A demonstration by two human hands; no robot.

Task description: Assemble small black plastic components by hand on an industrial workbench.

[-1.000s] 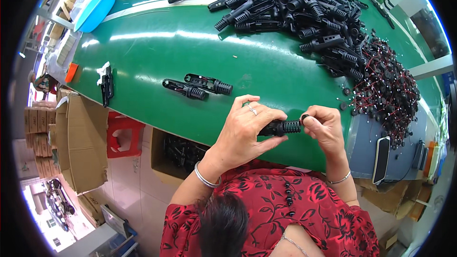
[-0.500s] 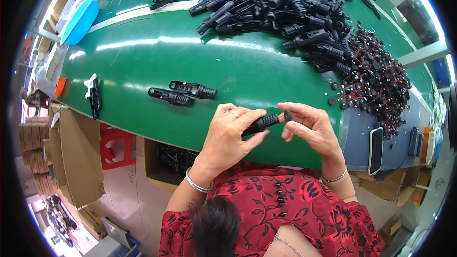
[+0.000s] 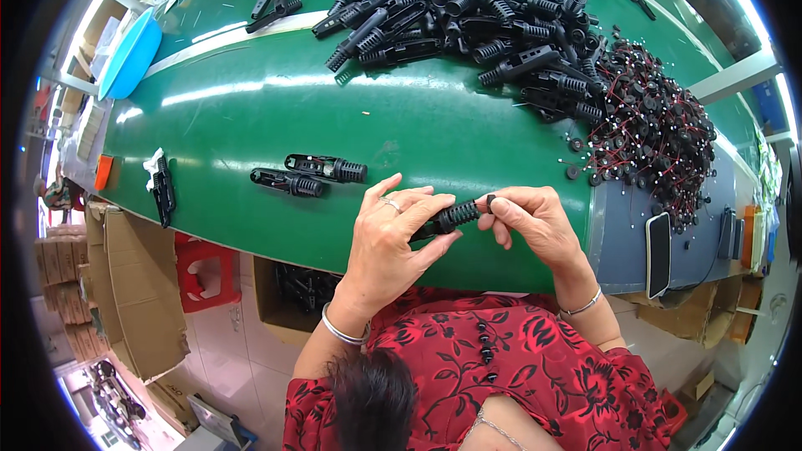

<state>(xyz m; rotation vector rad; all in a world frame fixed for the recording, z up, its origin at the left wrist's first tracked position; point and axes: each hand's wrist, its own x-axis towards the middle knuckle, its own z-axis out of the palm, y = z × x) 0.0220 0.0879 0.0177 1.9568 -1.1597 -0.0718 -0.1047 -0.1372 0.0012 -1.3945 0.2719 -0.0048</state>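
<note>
My left hand (image 3: 386, 242) is closed around a black plastic housing (image 3: 458, 216), whose ribbed end points right. At that end, my right hand (image 3: 539, 225) pinches a small round black part (image 3: 490, 203) between thumb and forefinger. The part is close to the ribbed end; fingertips hide whether they touch. Left of my hands, two similar housings (image 3: 327, 168) lie side by side on the green table (image 3: 209, 134). A large heap of these housings (image 3: 455, 8) covers the far side. To the right sits a pile of small round black parts with red wires (image 3: 656, 125).
A phone-like slab (image 3: 659, 255) lies at the table's right edge. At far left are a blue basin (image 3: 132, 54), an orange piece (image 3: 104, 171) and another black part (image 3: 164, 192). A red stool (image 3: 205, 271) and cardboard boxes (image 3: 138, 284) stand below the left edge.
My right hand has brought the small round part in toward the housing's ribbed end and turned it, so its face shows less. The left hand keeps its hold. The whole view has shifted slightly.
</note>
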